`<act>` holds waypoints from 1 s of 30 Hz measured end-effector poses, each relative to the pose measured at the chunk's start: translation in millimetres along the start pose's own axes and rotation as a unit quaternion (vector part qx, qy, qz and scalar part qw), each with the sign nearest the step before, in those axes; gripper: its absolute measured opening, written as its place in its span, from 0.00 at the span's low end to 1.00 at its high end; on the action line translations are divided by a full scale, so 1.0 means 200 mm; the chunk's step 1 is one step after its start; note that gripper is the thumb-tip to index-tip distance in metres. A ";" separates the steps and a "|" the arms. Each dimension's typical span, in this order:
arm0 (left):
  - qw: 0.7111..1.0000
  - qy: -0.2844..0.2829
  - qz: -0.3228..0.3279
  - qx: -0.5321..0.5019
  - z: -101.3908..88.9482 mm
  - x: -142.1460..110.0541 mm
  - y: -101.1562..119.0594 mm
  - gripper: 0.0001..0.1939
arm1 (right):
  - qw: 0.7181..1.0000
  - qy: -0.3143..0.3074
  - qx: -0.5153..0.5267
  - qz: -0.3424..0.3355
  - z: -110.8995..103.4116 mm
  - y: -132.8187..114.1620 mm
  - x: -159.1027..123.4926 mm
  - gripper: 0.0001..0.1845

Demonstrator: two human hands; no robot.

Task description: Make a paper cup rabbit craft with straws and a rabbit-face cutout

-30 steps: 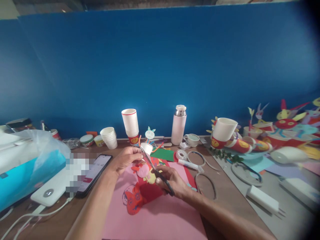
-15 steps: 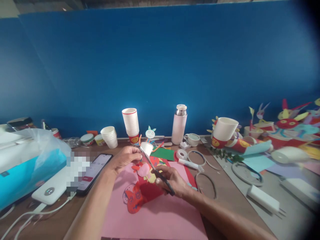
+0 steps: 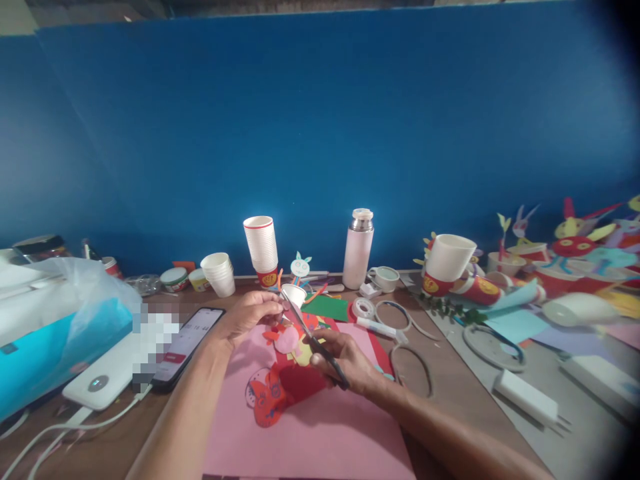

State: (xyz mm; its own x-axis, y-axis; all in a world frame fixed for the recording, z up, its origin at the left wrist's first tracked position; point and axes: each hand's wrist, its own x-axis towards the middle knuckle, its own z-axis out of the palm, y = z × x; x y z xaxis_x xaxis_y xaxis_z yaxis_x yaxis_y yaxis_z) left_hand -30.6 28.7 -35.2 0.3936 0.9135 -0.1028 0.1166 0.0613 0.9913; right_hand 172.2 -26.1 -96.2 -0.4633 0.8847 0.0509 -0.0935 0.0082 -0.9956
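Note:
My right hand [image 3: 345, 360] is wrapped round the dark handles of a pair of scissors [image 3: 299, 321], whose blades point up and left. At the blade tips, my left hand [image 3: 260, 312] pinches a small piece of paper, mostly hidden by the fingers and blades. Beneath both hands lies a large pink sheet [image 3: 310, 440] with a red sheet [image 3: 304, 383] on top. A red paper animal face [image 3: 269, 400] with drawn features rests on the pink sheet. Loose cut-outs, among them a pink round piece [image 3: 287, 339], lie under the blades.
Behind the hands stand a white cup [image 3: 293, 295] with a paper figure [image 3: 300, 268], a tall cup stack [image 3: 260, 245] and a thermos [image 3: 359, 253]. A phone [image 3: 187, 343] and power bank [image 3: 107, 370] lie left. Tape [image 3: 363, 308] and paper-cup figures [image 3: 575, 248] are right.
The hands have barely shifted. The scissor blades look slightly more closed at the left fingertips, and a little more of the paper piece shows beside them.

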 end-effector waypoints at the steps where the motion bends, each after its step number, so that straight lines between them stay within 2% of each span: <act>1: 1.000 0.001 0.002 0.002 0.00 0.00 0.00 0.07 | 1.000 0.000 -0.001 0.000 0.00 0.00 0.00 0.24; 12: 0.998 0.023 0.009 0.060 0.02 0.00 0.01 0.06 | 0.998 -0.038 0.012 -0.039 -0.02 0.02 0.00 0.22; 30: 0.993 0.016 0.012 0.120 0.00 -0.02 0.01 0.06 | 0.999 -0.029 -0.020 0.000 -0.01 -0.01 -0.01 0.22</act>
State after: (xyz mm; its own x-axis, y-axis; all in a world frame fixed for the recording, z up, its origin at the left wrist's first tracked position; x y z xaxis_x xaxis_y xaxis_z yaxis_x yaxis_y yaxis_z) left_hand -31.6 25.9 -33.0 0.3696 0.9263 -0.0737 0.3227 -0.0536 0.9450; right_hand 175.1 -26.3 -93.8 -0.5143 0.8558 0.0552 -0.0590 0.0289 -0.9978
